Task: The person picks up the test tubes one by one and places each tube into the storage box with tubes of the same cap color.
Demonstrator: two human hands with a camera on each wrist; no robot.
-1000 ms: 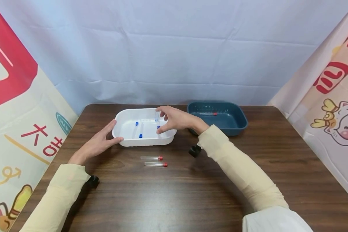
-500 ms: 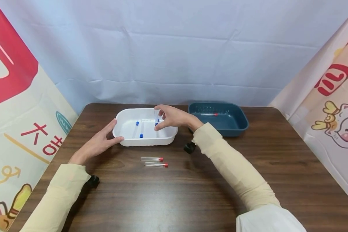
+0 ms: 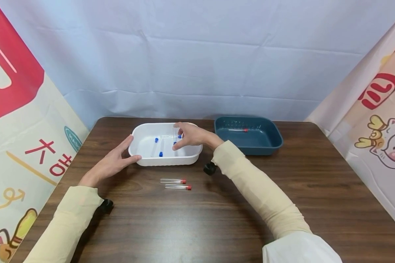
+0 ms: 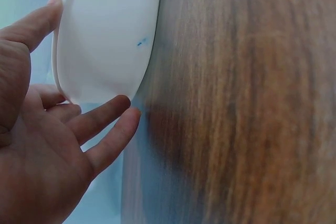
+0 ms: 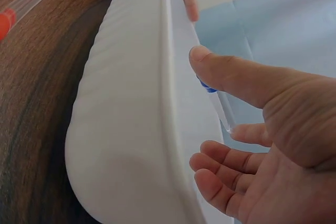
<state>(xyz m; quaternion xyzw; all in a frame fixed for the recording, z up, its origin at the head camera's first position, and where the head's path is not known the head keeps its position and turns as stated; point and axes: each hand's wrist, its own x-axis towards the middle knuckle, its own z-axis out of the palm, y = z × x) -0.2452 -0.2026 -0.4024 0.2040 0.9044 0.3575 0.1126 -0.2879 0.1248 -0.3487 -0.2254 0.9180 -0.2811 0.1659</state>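
Against the left end of a white tray [image 3: 145, 159], my left hand [image 3: 113, 160] rests with its fingers spread and mostly straight. Over the tray's right half, my right hand [image 3: 192, 136] holds a clear test tube with a blue cap [image 5: 209, 88] lengthwise between thumb and index finger; the other fingers are loosely bent in the right wrist view. More blue-capped tubes lie inside the tray, their blue caps [image 3: 161, 154] showing best and the clear glass hard to make out. The left wrist view shows my left fingertips [image 4: 123, 101] at the tray's end.
Two red-capped test tubes [image 3: 177, 187] lie side by side on the wooden table [image 3: 184, 226] before the tray. To the right stands a dark blue basin [image 3: 263, 150] with a red-capped tube [image 3: 238, 130] in it. A white cloth [image 3: 200, 65] hangs behind.
My right hand has shifted slightly left over the white tray, and the blue-capped test tube has moved along with it. My left hand stays at the tray's end.
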